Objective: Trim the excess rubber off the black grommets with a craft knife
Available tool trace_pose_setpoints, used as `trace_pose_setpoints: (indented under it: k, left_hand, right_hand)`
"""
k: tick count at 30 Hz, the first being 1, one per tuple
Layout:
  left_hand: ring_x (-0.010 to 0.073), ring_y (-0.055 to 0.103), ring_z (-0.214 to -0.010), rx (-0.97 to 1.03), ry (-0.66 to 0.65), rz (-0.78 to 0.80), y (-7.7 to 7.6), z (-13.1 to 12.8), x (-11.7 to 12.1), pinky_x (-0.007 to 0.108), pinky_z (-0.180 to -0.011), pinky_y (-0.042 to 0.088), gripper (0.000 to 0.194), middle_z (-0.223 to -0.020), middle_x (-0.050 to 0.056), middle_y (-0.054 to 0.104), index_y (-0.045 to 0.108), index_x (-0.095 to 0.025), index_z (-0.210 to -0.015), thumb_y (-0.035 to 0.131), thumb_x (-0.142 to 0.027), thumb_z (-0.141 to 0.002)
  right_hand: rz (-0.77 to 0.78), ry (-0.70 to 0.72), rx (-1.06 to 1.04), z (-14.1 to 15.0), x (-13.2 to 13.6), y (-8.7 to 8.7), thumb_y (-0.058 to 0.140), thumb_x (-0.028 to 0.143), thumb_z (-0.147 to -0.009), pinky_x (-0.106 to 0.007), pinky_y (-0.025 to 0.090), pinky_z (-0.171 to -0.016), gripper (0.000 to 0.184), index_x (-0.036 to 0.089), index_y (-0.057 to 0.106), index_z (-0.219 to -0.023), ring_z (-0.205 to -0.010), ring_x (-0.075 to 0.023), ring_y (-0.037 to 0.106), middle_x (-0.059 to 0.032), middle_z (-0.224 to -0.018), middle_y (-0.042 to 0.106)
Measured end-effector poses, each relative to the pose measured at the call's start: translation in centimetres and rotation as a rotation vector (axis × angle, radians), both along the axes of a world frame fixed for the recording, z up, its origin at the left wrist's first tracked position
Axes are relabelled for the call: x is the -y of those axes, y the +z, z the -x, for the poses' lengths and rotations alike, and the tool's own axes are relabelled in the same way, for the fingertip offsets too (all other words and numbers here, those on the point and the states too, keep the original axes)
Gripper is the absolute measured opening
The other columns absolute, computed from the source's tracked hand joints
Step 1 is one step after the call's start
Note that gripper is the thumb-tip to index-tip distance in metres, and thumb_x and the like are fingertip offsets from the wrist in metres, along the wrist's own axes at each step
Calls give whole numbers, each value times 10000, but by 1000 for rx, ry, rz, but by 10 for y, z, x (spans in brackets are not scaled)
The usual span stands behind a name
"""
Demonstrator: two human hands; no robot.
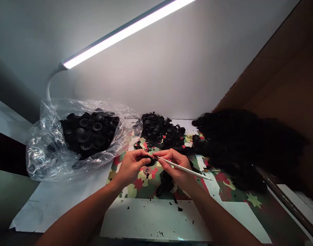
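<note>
Over the middle of the patterned work surface, my left hand (130,167) pinches a small round black rubber part (151,161) between thumb and fingers. My right hand (179,168) grips a slender white stick-like tool (191,171), held like a pen, its tip at the rubber part. Whether the tool is a single stick or tweezers I cannot make out. Beneath my right hand lie some loose black scraps (164,184). The far side of the rubber part is hidden by my fingers.
At the left, an open clear plastic bag (48,153) holds many round black rubber parts (91,131). Behind my hands lies a pile of black pieces and trimmings (157,128). A larger black heap (233,147) spreads rightward beside a cardboard wall (282,75). A lit lamp (128,36) hangs above.
</note>
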State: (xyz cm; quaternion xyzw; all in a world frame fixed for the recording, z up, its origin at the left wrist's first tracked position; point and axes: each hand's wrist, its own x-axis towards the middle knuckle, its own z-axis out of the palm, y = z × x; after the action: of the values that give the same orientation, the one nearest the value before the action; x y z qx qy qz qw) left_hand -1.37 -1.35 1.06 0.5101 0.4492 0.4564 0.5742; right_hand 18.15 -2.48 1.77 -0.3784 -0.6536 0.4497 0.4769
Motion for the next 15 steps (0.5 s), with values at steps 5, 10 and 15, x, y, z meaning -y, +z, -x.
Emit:
trace_pose_setpoints:
  k: [5,10,15]
  left_hand:
    - [158,648,-667,-80,15,-38,1,-1,1,242,-638,496,89,-708,41,732,755,-139,-750,747,-224,-726]
    - [176,670,-694,-112,34,-62,-1,-1,0,251,-648,508,79,-725,45,743,750,-146,-754,735,-221,-734]
    - [180,675,-696,-153,55,-94,-3,-1,0,254,-652,510,67,-721,37,738,748,-153,-761,721,-212,-747]
  right_hand:
    - [-74,18,110,1,3,2,612,246,-929,-352,532,-854,177,204,649,-761,-987,-216,702,-69,-1090,751]
    - [-132,-13,174,3,4,4,603,228,-919,-357,527,-841,151,209,652,-777,-964,-212,703,-62,-1074,760]
    - [-243,-72,251,6,4,-3,568,202,-938,-363,516,-854,157,224,623,-792,-933,-195,701,-36,-1085,760]
